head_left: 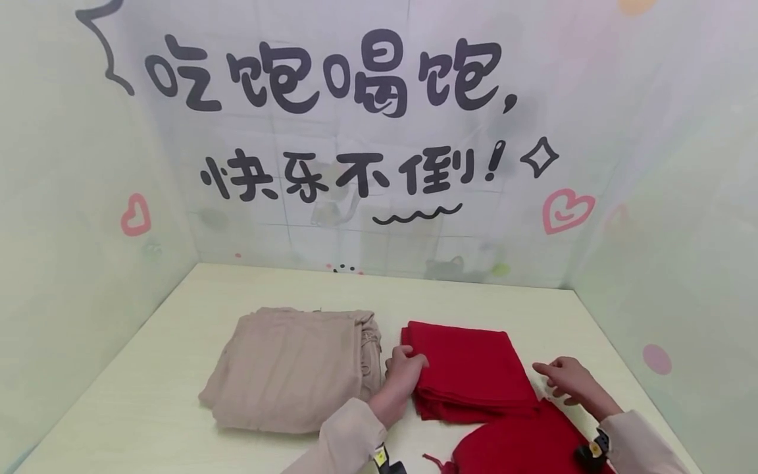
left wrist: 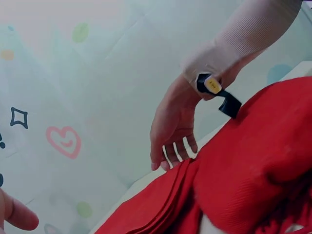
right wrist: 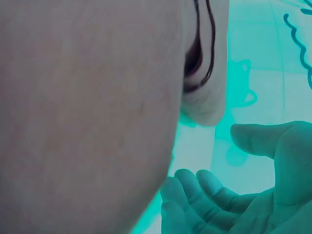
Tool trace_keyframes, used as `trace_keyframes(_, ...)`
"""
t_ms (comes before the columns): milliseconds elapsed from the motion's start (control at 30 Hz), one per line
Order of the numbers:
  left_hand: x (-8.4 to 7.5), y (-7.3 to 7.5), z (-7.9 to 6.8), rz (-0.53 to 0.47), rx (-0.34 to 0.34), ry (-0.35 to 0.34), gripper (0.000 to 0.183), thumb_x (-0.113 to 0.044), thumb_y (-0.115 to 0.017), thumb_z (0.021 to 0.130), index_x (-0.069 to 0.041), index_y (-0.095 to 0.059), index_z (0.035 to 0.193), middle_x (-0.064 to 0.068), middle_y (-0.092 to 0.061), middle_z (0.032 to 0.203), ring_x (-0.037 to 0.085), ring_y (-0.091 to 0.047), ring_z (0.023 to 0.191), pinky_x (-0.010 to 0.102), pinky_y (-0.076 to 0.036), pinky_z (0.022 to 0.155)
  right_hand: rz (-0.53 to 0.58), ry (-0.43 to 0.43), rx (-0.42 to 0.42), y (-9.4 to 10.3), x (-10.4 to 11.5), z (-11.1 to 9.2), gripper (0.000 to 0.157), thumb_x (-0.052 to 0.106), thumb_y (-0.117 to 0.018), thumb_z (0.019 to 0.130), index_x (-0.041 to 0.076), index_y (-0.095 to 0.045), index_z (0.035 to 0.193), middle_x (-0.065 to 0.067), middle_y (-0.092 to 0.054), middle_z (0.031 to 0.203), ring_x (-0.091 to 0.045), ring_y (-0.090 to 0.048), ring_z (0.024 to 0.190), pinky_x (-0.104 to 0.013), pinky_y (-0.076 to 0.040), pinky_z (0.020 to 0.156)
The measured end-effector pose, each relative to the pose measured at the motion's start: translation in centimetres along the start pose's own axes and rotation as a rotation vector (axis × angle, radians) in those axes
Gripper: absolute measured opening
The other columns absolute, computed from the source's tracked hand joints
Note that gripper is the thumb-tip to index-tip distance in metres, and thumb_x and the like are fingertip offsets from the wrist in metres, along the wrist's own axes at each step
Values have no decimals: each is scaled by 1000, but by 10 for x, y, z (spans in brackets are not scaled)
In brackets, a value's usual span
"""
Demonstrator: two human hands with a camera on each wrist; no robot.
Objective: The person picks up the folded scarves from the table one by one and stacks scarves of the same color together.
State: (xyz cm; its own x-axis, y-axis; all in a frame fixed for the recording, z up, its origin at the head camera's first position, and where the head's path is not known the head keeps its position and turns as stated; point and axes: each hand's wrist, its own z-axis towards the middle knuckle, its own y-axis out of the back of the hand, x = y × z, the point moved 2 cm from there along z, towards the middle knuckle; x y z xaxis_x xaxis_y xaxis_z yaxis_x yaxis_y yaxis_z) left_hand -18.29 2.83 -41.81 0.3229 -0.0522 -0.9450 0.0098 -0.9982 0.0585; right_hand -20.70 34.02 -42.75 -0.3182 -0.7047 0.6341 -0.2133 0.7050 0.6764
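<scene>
A folded red garment [head_left: 464, 368] lies right of the middle of the table. In the head view, my left hand [head_left: 404, 376] is at its left edge, fingers loosely bent. Only the tip of the left thumb [left wrist: 19, 214] shows in the left wrist view, apart from the cloth. Just off the right edge is my right hand [head_left: 567, 380], holding nothing. Its fingers hang relaxed above the red folds in the left wrist view; the tinted right wrist view shows the right hand [right wrist: 253, 195] with thumb and fingers apart. Nearer me lies more red cloth [head_left: 515, 444], with a cord at its left.
A folded beige garment [head_left: 290, 372] lies to the left on the pale table [head_left: 148, 368]. Printed wall sheets [head_left: 379, 243] enclose the back and sides. A large blurred brownish surface [right wrist: 87, 117] fills much of the right wrist view; its kind is unclear.
</scene>
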Motion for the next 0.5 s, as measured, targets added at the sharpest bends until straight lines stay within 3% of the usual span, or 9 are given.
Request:
trace_keyframes(167, 7, 0, -16, -14, 76, 18, 52, -11, -50, 81, 6, -40, 129, 29, -37, 131, 45, -36, 125, 58, -33, 108, -36, -34, 25, 5, -13, -2, 52, 38, -53, 99, -13, -50, 106, -13, -56, 87, -25, -57, 82, -43, -52, 71)
trace_keyframes(333, 11, 1, -31, -38, 193, 106, 55, -11, -48, 82, 10, -32, 131, 35, -30, 135, 51, -29, 132, 64, -25, 113, -19, -54, 64, 10, -18, -8, 64, 46, -51, 99, -17, -46, 115, -18, -58, 96, -32, -57, 93, -51, -52, 77)
trace_keyframes(500, 17, 5, -42, -46, 241, 193, 62, -14, -48, 82, 13, -24, 133, 33, -36, 119, 48, -37, 115, 62, -29, 104, -3, -64, 91, 15, -19, -10, 70, 50, -49, 99, -17, -43, 119, -18, -59, 100, -35, -59, 99, -51, -52, 78)
